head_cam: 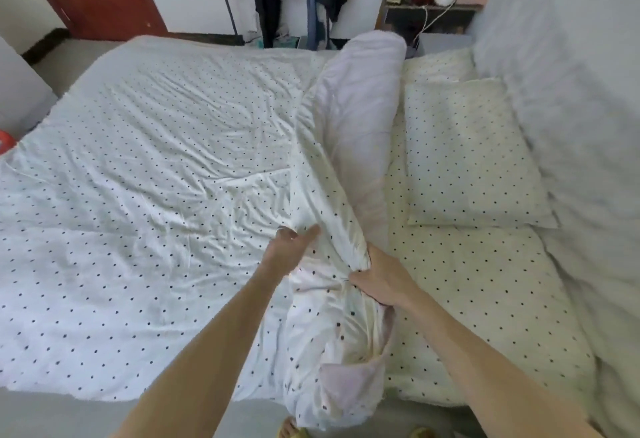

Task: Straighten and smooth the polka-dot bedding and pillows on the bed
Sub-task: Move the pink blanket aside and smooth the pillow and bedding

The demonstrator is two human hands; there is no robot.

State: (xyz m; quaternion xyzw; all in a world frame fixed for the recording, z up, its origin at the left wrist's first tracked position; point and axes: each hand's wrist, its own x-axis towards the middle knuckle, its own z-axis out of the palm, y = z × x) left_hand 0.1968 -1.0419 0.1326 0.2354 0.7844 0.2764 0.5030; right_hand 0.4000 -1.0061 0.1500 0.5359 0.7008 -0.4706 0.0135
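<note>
Honestly, the risk is yanking; the white black-dotted cotton duvet (156, 167) covers the left stretch of the bed (86, 413), but its head-end edge is bunched into 1 tall ridge near the middle, pale pinkish lining showing; pull unevenly and the smoothed part drags into fresh creases, or the loose corner at the near edge slips off. The left hand (294, 243) looks to pinch a fold, thumb out, fingers curled; the right hand (377, 282) grips the bunch, fingertips buried in cloth. The fabric is thin, soft and crinkly. The cream dotted rectangular pillow (474, 153) sits plump toward the far right corner on the cream dotted sheet (485, 299).
</note>
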